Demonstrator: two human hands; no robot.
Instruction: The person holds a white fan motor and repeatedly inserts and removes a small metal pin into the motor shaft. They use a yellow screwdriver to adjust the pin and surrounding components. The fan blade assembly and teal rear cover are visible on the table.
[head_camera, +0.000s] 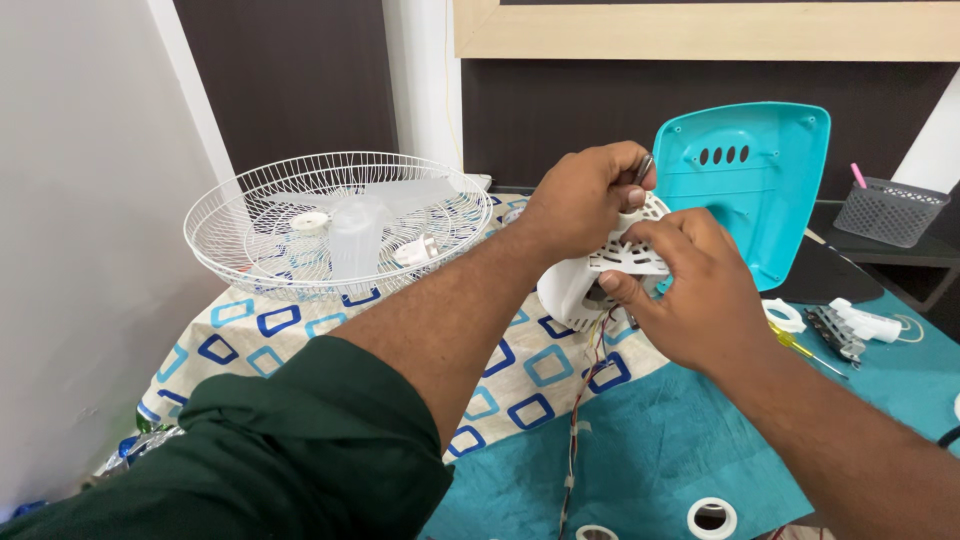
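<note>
The left hand (585, 195) is curled over the top of a white fan motor housing (590, 275), its fingers pressed together around a thin dark metal tool (643, 168) that stands up from the fist. The right hand (695, 290) clasps the same housing from the near side, thumb and fingers pinching the slotted white grille plate (630, 255) on its face. The housing is held up in the air above the table, over the line where the 2 cloths meet. A bundle of red and pale wires (580, 410) hangs from its underside down to the near edge of the view.

Just behind the hands 1 turquoise plastic cover (760, 180) leans upright against the dark wall, close to the right hand's knuckles. To the left, well apart, 1 white wire fan guard (330, 215) lies like a bowl with 1 clear blade set (360, 225) in it; open cloth lies between guard and hands.

A cloth with blue squares (520, 375) covers the left part of the table, a plain teal cloth (660, 450) the right. On the teal cloth lie 2 white tape rolls (712, 518) at the near edge, 1 yellow-handled screwdriver (800, 345) and 1 white ring (785, 315) to the right. 1 grey mesh basket (890, 210) stands at the far right.
</note>
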